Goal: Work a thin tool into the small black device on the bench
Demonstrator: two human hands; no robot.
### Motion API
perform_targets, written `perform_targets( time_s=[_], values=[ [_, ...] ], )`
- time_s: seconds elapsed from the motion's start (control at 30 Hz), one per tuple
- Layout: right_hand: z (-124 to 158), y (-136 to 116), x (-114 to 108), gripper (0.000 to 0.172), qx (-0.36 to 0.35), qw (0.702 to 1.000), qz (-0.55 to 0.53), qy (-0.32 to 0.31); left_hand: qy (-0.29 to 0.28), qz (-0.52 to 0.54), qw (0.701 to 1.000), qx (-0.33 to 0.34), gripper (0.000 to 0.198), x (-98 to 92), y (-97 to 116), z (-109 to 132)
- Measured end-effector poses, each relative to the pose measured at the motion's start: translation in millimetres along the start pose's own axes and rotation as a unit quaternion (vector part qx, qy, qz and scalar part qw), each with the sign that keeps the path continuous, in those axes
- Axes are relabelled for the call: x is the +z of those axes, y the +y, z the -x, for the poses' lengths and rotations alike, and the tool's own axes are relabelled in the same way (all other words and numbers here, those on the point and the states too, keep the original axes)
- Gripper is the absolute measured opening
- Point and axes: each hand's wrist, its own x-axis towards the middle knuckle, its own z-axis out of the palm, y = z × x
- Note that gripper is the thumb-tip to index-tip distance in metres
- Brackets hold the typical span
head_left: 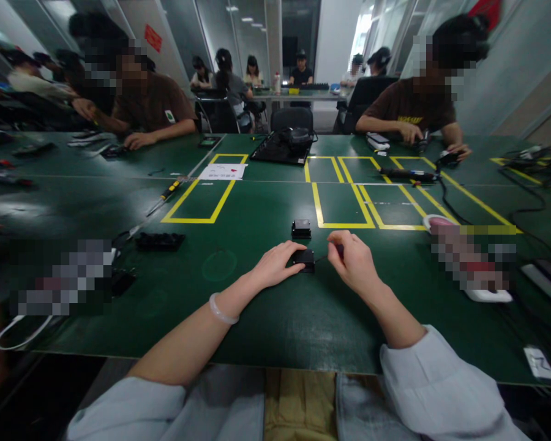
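The left hand (pixel 278 262), grip closed to its width, clasps a black block (pixel 307 262) on the desk (pixel 266 324); a second block (pixel 302 228) sits at 12 o'clock. At 3 o'clock, the right hand (pixel 354 260) tightly grips a slim tool (pixel 322 259).

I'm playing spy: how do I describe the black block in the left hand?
On the big green table, find the left hand wearing a pale bracelet. That hand holds the black block. The other block, just beyond it, has no hand on it.
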Motion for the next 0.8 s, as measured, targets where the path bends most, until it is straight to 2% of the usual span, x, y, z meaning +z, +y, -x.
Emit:
perform_targets(
  time_s=[0.8],
  values=[
    [-1.6,-2.7,-2.5,0.009,0.0,1.0,-0.001,-0.009,0.003,0.004,1.0,0.001,0.036,-0.3,0.3,0.4]
  ],
)
